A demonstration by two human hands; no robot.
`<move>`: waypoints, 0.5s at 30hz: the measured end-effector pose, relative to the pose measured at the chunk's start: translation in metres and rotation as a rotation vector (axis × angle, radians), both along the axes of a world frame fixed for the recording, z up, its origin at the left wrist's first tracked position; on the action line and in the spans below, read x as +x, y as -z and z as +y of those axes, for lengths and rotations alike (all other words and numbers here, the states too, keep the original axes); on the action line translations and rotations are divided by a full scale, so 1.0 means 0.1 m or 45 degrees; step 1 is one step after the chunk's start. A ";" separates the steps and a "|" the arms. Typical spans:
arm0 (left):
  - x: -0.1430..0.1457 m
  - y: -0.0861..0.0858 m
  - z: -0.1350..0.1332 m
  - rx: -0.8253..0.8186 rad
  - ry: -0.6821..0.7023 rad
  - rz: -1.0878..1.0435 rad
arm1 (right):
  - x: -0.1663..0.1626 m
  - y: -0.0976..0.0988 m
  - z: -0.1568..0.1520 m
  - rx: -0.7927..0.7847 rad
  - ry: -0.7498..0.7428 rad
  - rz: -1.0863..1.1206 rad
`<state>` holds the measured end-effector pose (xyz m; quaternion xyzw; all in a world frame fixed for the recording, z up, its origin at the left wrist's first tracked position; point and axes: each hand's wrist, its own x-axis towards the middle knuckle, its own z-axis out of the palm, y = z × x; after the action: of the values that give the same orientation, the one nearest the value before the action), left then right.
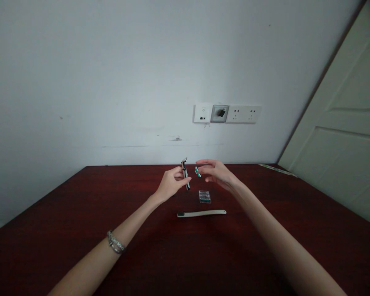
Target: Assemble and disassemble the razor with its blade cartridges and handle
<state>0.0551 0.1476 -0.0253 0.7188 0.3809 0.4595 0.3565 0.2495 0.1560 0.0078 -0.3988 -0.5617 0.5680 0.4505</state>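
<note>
My left hand (169,183) is closed on a slim black-and-white device (185,176), held tilted above the table. The device has a thin, hooked upper end; its exact kind I cannot make out. Just to the right, my right hand (217,173) holds a small green-and-white battery (197,172) at its fingertips, close to the device but apart from it. Below the hands lies a clear plastic case (204,195) with a green piece inside along its near side. Nearer to me is a long whitish strip (203,213) with a dark left end.
The dark red table (135,250) meets a white wall (111,82). Sockets and switches (242,114) are fixed to the wall. A pale panelled door (351,135) leans in at the right, and a thin printed strip (277,169) lies by the table's far right edge.
</note>
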 end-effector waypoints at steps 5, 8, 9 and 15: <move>0.03 0.09 -0.03 0.023 -0.007 -0.022 | 0.01 0.03 0.02 -0.023 0.017 0.050; 0.07 0.13 -0.06 0.029 0.016 -0.029 | 0.00 0.02 0.01 -0.035 0.048 0.033; 0.08 0.13 -0.07 0.023 0.026 -0.027 | 0.00 0.01 0.00 -0.041 0.057 0.028; 0.12 0.15 -0.13 0.041 0.043 0.027 | -0.03 -0.03 -0.02 -0.040 0.050 0.039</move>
<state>0.0672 0.1347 -0.0405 0.7356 0.3652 0.4517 0.3486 0.2464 0.1539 0.0106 -0.4079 -0.5381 0.5737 0.4636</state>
